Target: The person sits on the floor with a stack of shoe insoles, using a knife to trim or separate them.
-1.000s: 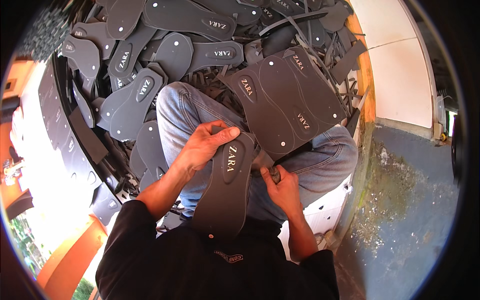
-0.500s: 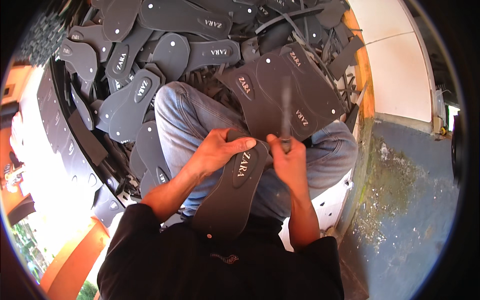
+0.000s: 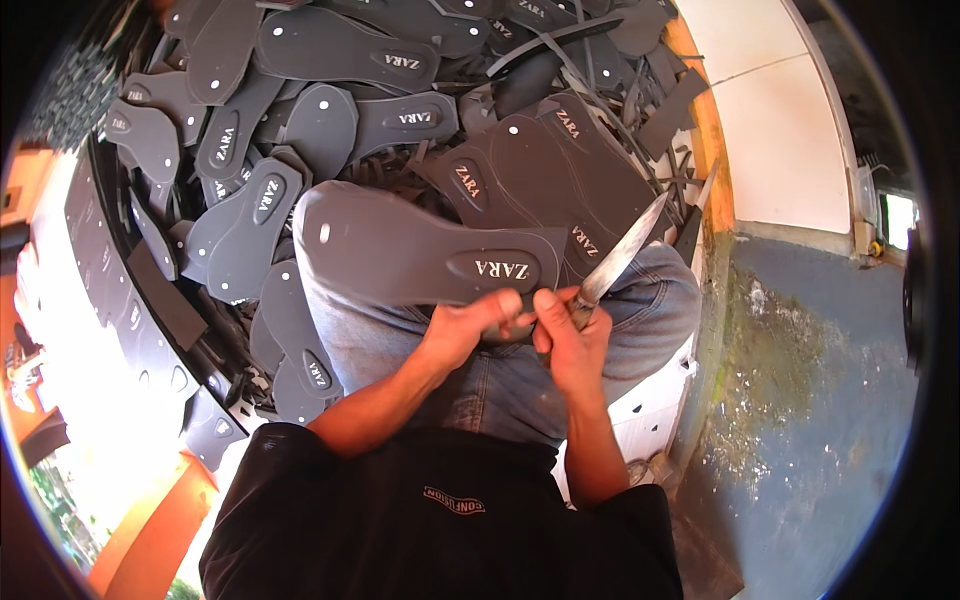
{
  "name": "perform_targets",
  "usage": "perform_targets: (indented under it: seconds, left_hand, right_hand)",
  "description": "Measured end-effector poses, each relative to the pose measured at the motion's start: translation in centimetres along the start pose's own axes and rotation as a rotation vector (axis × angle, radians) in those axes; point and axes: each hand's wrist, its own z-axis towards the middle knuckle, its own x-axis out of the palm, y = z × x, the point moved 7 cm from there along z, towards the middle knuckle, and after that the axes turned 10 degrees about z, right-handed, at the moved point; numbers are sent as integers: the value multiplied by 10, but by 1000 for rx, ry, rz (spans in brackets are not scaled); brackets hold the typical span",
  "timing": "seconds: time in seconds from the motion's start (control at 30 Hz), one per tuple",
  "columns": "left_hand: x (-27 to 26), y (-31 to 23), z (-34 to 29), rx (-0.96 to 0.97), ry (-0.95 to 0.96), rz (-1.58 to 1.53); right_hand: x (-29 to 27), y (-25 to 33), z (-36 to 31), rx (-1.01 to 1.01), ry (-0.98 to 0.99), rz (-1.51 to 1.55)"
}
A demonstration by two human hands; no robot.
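A dark grey sandal sole (image 3: 400,250) with a raised lettered pad lies crosswise over my left knee, its white dot toward the left. My right hand (image 3: 575,350) is closed round the handle of a knife (image 3: 625,250), whose blade points up and to the right. The right thumb meets the sole's near edge by its narrow end. Beside it, my left hand (image 3: 465,325) is closed, thumb against fingers, at that same edge. A small dark piece (image 3: 507,328) shows beneath the fingers; whether it is gripped is hidden.
An uncut grey sheet with several sole outlines (image 3: 530,165) leans by my right knee. Ahead and left lies a heap of cut soles (image 3: 245,225) among dark scraps and strips. A wooden edge (image 3: 705,150) and blue-grey floor (image 3: 830,350) are on the right.
The sole has turned from pointing toward my chest to lying across my left knee. My left hand has moved down and right. The knife blade has tipped rightward.
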Motion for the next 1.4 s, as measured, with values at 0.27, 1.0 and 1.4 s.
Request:
perform_targets:
  seconds: [0.27,1.0,1.4]
  left_hand:
    - [15,22,-7,-164,-111,-200]
    - [-30,35,-50,-240,-28,6]
    - [-80,-289,63,687,-267,522]
  right_hand:
    - [-78,-13,-38,-99,-173,-823]
    - [-29,-45,9,52,41,-700]
    - [-42,-56,0,-45,-20,-610]
